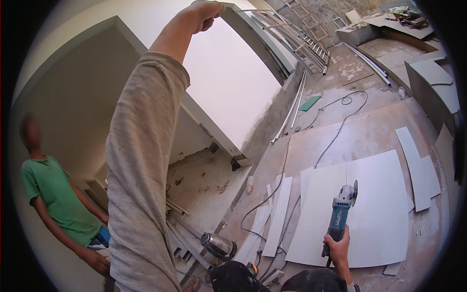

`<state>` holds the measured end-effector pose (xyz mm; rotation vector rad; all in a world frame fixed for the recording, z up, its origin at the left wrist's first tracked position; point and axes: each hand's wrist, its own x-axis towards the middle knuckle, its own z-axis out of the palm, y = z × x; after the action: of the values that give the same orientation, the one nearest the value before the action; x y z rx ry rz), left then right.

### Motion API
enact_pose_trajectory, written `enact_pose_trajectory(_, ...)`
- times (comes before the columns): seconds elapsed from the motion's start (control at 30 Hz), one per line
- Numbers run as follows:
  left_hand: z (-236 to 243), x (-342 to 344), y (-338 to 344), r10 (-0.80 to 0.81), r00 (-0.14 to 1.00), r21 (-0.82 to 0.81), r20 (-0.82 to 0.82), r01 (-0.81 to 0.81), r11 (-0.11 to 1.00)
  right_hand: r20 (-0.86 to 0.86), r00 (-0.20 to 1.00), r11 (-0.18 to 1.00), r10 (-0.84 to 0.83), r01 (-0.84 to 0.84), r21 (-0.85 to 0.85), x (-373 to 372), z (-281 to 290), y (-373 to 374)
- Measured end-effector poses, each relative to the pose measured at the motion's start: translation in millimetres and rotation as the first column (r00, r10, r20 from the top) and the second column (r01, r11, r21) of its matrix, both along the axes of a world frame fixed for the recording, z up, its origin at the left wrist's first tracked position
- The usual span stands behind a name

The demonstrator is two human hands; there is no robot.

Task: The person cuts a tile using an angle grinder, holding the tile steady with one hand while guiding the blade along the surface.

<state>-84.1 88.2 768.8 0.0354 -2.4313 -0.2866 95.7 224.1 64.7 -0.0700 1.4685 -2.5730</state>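
At left stands a person in a green shirt (63, 199). The left hand (206, 15) is raised high; whether it grips anything, I cannot tell. Well below, farther right, the right hand (339, 246) grips an angle grinder (339, 217), which extends forward from it over a white panel (382, 199).

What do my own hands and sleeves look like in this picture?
The left hand and right hand look bare, with no gloves visible. The left sleeve is loose, creased and greyish-beige, with faint dark smudges, and ends short of the wrist. Clothing past the right wrist is too cut off to tell.
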Motion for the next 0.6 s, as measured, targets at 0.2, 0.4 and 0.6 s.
enact_pose_trajectory(0.2, -41, 30, 44, -0.16, 0.967, 0.047, -0.199, 0.172, 0.984, 0.001, 1.0, 1.0, -0.004, 0.004, 0.009, -1, -2, 20)
enact_pose_trajectory(0.4, -297, 176, 27, -0.249, 0.769, -0.686, 0.589, 0.639, 0.349, 0.054, 0.998, 0.999, 0.042, -0.041, -0.029, 2, 3, 38)
enact_pose_trajectory(0.6, -418, 315, -77, -0.495, 0.358, 0.489, 0.792, 0.114, 0.865, 0.095, 0.982, 0.983, 0.163, -0.153, -0.106, 21, -18, 39)
